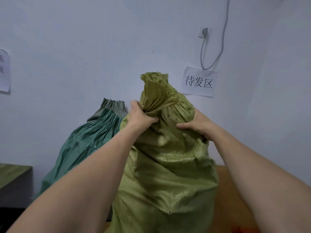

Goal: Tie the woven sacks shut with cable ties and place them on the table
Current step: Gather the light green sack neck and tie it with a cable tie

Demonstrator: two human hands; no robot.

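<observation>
A full yellow-green woven sack [166, 174] stands upright in front of me, its mouth gathered into a bunched neck [155, 95]. My left hand [141, 115] grips the neck just below the bunch. My right hand [196, 126] holds the sack's upper right shoulder, fingers curled into the fabric. Behind it to the left leans a blue-green woven sack [84, 142] with a pleated, closed top [111, 108]. I cannot see a cable tie on either neck. The sacks rest on a brown table [232, 199], mostly hidden by the sack and my arms.
A white wall is close behind the sacks, with a paper sign [198, 82], a socket [204, 31] and a hanging grey cable [213, 52]. Another paper [4, 71] is at the left edge. A dark box-like surface [15, 180] sits low at the left.
</observation>
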